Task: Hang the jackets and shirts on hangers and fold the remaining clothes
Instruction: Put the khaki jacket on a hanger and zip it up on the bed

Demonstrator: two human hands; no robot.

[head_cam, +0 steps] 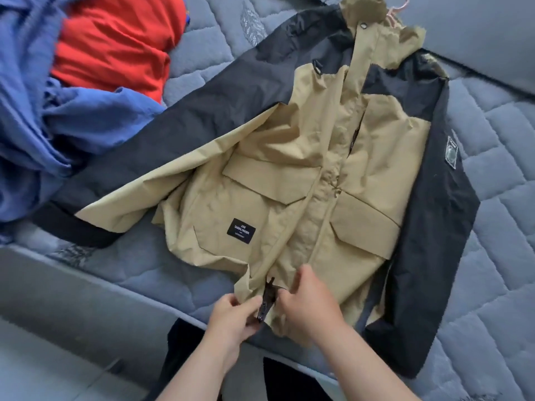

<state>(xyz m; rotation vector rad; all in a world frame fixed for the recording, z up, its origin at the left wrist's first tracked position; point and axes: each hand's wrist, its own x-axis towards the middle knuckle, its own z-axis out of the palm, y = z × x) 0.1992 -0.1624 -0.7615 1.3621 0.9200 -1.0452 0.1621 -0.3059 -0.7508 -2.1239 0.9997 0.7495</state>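
2 loose garments lie at the left: a crumpled blue garment of thin fabric (43, 117) and, behind it, a bright red garment of soft cloth (115, 44). Both lie on the grey-blue quilted mattress (492, 175).

Next to them, touching the blue one with 1 sleeve, the khaki and black hooded nylon jacket (304, 175) is spread flat, front side up, its hem toward the person. At this hem the left hand (231, 316) pinches the cloth just beside the black zip end (265, 299), fingers curled on it. The right hand (309, 302) grips the other front edge, close against the zip. So both hands hold the jacket and neither is free. It seems the zip is being joined at its bottom. At the collar a thin pink hanger hook (398, 8) comes out, so I judge the hanger sits inside the jacket.

I judge the jacket to be light, thin and a little slippery, with no stiffness; it will fold and slide when lifted. The 2 zip halves need a firm pinch close to the teeth. For carrying, the hook is the better place to take hold, not the cloth.
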